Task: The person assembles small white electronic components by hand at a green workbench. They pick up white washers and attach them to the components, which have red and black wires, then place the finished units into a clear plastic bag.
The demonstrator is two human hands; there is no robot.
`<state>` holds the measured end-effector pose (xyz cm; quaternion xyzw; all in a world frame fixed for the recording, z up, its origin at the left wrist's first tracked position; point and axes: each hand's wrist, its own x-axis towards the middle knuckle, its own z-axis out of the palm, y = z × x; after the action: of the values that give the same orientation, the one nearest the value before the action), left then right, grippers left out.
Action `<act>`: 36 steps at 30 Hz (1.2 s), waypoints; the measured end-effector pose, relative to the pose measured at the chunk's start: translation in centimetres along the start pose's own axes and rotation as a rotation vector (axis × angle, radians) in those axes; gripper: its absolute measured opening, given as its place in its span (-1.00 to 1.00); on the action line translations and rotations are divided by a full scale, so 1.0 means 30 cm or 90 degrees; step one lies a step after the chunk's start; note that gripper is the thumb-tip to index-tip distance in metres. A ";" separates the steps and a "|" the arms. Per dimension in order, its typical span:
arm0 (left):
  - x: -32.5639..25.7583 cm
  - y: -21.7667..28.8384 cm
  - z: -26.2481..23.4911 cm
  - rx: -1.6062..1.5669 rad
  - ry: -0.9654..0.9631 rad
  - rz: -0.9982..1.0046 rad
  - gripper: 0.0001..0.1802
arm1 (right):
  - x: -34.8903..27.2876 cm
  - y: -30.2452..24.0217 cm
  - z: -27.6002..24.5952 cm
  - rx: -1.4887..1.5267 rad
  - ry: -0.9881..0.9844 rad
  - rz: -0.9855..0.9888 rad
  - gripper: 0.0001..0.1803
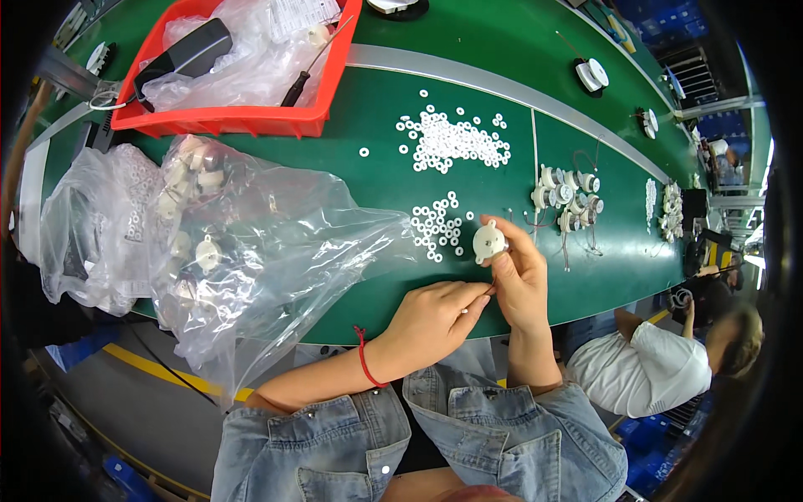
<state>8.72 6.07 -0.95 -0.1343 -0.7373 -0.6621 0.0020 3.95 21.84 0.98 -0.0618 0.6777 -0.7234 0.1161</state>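
Your right hand (520,280) holds the small round white plastic motor with mounting ears (488,242) up off the tabletop, its flat face turned toward you, thumb and forefinger pinching it at the rim. The motor sits just above and to the left of that hand's fingers (502,230). Your left hand (431,318) lies lower and to the left, its fingertips pressed together and touching the right hand just below the motor; whether they pinch something tiny there is too small to tell. So the right hand has the motor, and the left comes at it from below.

Just beyond the motor, on the green tabletop (376,180), lies a small scatter of white plastic ring washers (437,226), with a larger heap of the same washers (452,140) farther off. To the right stands a cluster of finished white motors with wires (567,199). To your left a big clear plastic bag of white parts (251,243) spills over the tabletop edge, well apart from both hands, and a red plastic bin (242,117) sits behind it. Nothing lies between the hands and the near washers
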 end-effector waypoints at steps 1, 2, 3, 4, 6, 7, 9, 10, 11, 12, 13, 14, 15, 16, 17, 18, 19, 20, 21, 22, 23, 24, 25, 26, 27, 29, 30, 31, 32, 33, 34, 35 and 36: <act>-0.001 0.002 -0.002 0.002 -0.003 0.000 -0.81 | -0.001 0.002 -0.003 -0.035 0.005 -0.002 -0.52; 0.000 0.005 -0.005 0.004 -0.006 0.000 -0.81 | 0.000 0.003 -0.002 -0.060 0.015 -0.006 -0.52; 0.000 0.006 -0.006 0.005 -0.009 0.000 -0.81 | 0.003 0.000 0.001 -0.086 0.025 -0.011 -0.52; 0.001 0.007 -0.008 0.009 -0.010 0.001 -0.81 | 0.008 -0.004 0.004 -0.111 0.035 -0.017 -0.52; 0.001 0.006 -0.009 0.016 -0.011 0.001 -0.82 | 0.016 -0.002 0.027 -0.157 0.069 -0.051 -0.58; 0.000 0.005 -0.009 0.021 -0.011 0.004 -0.82 | 0.014 0.002 0.030 -0.176 0.079 -0.058 -0.62; -0.001 0.001 -0.007 0.031 -0.009 0.008 -0.82 | 0.015 0.015 0.026 -0.216 0.089 -0.082 -0.68; -0.002 0.000 -0.006 0.035 -0.006 0.006 -0.82 | 0.022 0.027 0.017 -0.237 0.084 -0.099 -0.71; 0.000 0.001 -0.007 0.038 -0.002 0.003 -0.83 | 0.030 0.039 0.007 -0.257 0.080 -0.115 -0.73; 0.001 0.002 -0.009 0.042 0.002 0.001 -0.83 | 0.037 0.050 -0.007 -0.276 0.074 -0.121 -0.74; 0.000 0.005 -0.010 0.042 0.004 -0.010 -0.83 | 0.044 0.059 -0.025 -0.297 0.067 -0.127 -0.74; 0.000 0.008 -0.012 0.042 0.006 -0.021 -0.83 | 0.053 0.066 -0.041 -0.317 0.060 -0.133 -0.74; -0.001 0.009 -0.013 0.042 0.009 -0.032 -0.83 | 0.065 0.069 -0.053 -0.344 0.050 -0.144 -0.73; -0.002 0.007 -0.012 0.039 0.013 -0.028 -0.83 | 0.073 0.067 -0.063 -0.376 0.045 -0.145 -0.73; -0.002 0.005 -0.012 0.037 0.017 -0.024 -0.83 | 0.080 0.065 -0.071 -0.408 0.039 -0.146 -0.73; -0.001 0.003 -0.012 0.036 0.022 -0.020 -0.83 | 0.087 0.062 -0.079 -0.440 0.032 -0.147 -0.74; -0.001 0.001 -0.012 0.040 0.020 -0.018 -0.84 | 0.093 0.057 -0.082 -0.470 0.023 -0.143 -0.74; 0.000 0.001 -0.013 0.044 0.018 -0.015 -0.84 | 0.101 0.051 -0.069 -0.467 0.037 -0.149 -0.76; 0.001 0.000 -0.013 0.048 0.017 -0.013 -0.84 | 0.111 0.037 -0.043 -0.464 0.051 -0.154 -0.77; -0.001 -0.003 -0.011 0.046 0.017 -0.012 -0.84 | 0.119 0.027 -0.025 -0.461 0.064 -0.158 -0.79; -0.002 -0.008 -0.008 0.045 0.017 -0.012 -0.84 | 0.125 0.025 -0.024 -0.469 0.065 -0.143 -0.81; -0.002 -0.010 -0.006 0.043 0.017 -0.011 -0.84 | 0.129 0.022 -0.025 -0.477 0.066 -0.127 -0.82; -0.004 -0.011 -0.006 0.041 0.019 -0.009 -0.85 | 0.134 0.025 -0.025 -0.484 0.065 -0.110 -0.83; -0.003 -0.009 -0.008 0.038 0.021 -0.007 -0.85 | 0.140 0.030 -0.029 -0.469 0.073 -0.099 -0.82; -0.002 -0.010 -0.009 0.035 0.023 -0.004 -0.85 | 0.146 0.036 -0.036 -0.454 0.083 -0.089 -0.80; -0.004 -0.017 -0.006 0.039 0.022 -0.003 -0.85 | 0.160 0.042 -0.059 -0.430 0.089 -0.058 -0.77; -0.004 -0.020 -0.003 0.041 0.022 -0.003 -0.86 | 0.167 0.031 -0.058 -0.409 0.082 -0.045 -0.77; -0.005 -0.022 -0.001 0.037 0.030 0.001 -0.86 | 0.173 0.030 -0.047 -0.387 0.092 -0.051 -0.77; -0.005 -0.022 -0.001 0.033 0.037 0.006 -0.86 | 0.176 0.028 -0.036 -0.366 0.101 -0.058 -0.77; -0.004 -0.021 0.000 0.030 0.046 0.010 -0.86 | 0.175 0.017 -0.038 -0.383 0.089 -0.044 -0.77; -0.005 -0.018 -0.003 0.026 0.043 0.007 -0.86 | 0.172 0.021 -0.047 -0.390 0.086 -0.044 -0.77; -0.005 -0.015 -0.006 0.023 0.041 0.003 -0.85 | 0.171 0.028 -0.060 -0.397 0.083 -0.044 -0.78; -0.006 -0.012 -0.007 0.019 0.038 0.000 -0.85 | 0.169 0.033 -0.067 -0.403 0.079 -0.044 -0.78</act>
<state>8.78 5.79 -1.32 -0.1143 -0.7470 -0.6544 0.0262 -1.36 22.46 -0.50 -0.0734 0.8725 -0.4825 0.0249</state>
